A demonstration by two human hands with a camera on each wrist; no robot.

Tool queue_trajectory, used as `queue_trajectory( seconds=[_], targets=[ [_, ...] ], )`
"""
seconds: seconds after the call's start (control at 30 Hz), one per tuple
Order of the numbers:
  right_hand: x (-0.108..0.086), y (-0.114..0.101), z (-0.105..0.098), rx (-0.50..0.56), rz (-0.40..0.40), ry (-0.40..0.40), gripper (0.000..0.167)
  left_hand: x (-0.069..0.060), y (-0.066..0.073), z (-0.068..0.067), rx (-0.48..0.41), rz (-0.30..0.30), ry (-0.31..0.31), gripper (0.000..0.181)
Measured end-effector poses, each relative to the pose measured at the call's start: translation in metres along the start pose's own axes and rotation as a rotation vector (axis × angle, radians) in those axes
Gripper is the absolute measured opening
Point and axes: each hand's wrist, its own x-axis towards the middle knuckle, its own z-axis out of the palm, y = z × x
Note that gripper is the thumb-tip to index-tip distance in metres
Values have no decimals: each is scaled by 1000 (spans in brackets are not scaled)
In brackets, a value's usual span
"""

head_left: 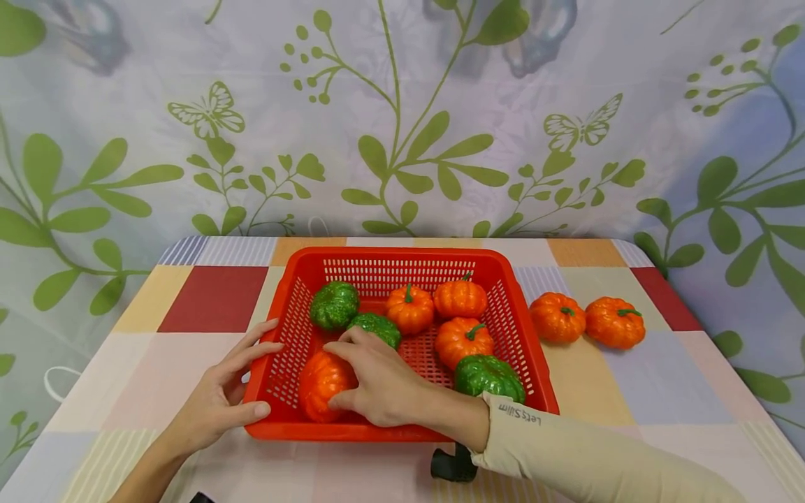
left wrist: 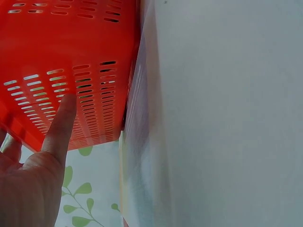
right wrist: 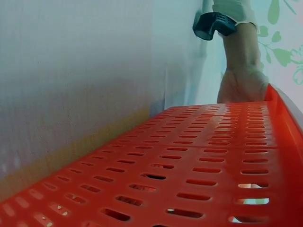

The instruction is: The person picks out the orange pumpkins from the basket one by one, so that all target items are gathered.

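Note:
A red plastic basket (head_left: 402,432) with slotted walls holds orange and green toy pumpkins. My right hand (head_left: 383,381) reaches over its front rim and grips an orange pumpkin (head_left: 323,388) at the front left inside. At the basket's left side, my left hand (head_left: 220,398) rests fingers and thumb on the rim. One straight finger touches the outer wall in the left wrist view. Beyond the gripped pumpkin lie two green pumpkins, one (head_left: 375,328) beside my right fingers and one (head_left: 335,305) farther back. The right wrist view shows the basket's outside wall (right wrist: 189,156), not the gripped pumpkin.
Three orange pumpkins (head_left: 462,341) and a green pumpkin (head_left: 489,376) sit in the basket's right half. Two more orange pumpkins (head_left: 557,318) stand outside it, on the right of the checked tablecloth (head_left: 654,391). A leaf-patterned curtain (head_left: 402,105) hangs behind the table.

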Motion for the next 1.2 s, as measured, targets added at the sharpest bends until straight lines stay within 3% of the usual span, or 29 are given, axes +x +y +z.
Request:
queue_trajectory(
  seconds=[0.47, 0.63, 0.9, 1.2],
  targets=[
    [-11, -5, -2, -16, -25, 49, 58, 1, 0, 0, 2, 0, -6, 64],
    [-12, -3, -4, -5, -36, 56, 61, 0, 1, 0, 5, -12, -1, 64],
    [-19, -2, -16, 64, -46, 126, 82, 0, 4, 1, 19, -31, 7, 64],
    [-34, 3, -28, 152, 42, 177, 74, 1, 2, 0, -23, -5, -8, 64]
  ],
)
